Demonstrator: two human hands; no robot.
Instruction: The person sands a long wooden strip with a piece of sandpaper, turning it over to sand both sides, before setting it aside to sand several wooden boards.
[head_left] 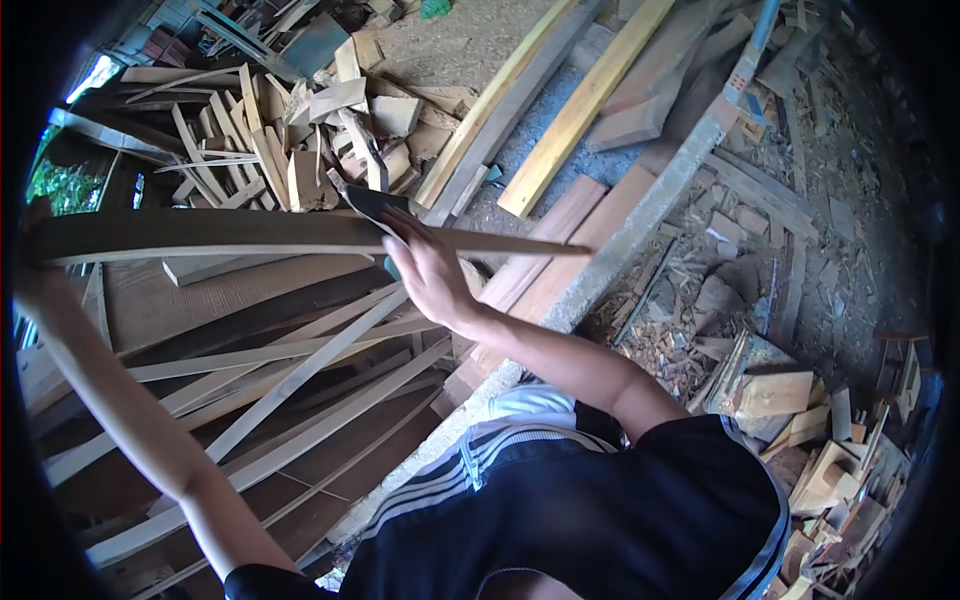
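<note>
A long, slightly curved wooden strip (250,232) stretches across the view from the far left to the middle. At its left end, in the dark edge of the picture, my left hand (38,270) is closed around it. Partway along the strip, my right hand (430,270) presses a thin dark flat piece (375,208) against it, fingers bent over that piece. What the dark piece is made of cannot be told. The strip's tapered end points right, above reddish planks (540,235).
Scrap wood (350,110) is heaped behind the strip. Long thin slats (300,390) lie below it. A pale concrete ledge (640,210) runs diagonally near my body. Yellowish boards (585,105) lie beyond, and offcuts (780,393) are scattered at the right.
</note>
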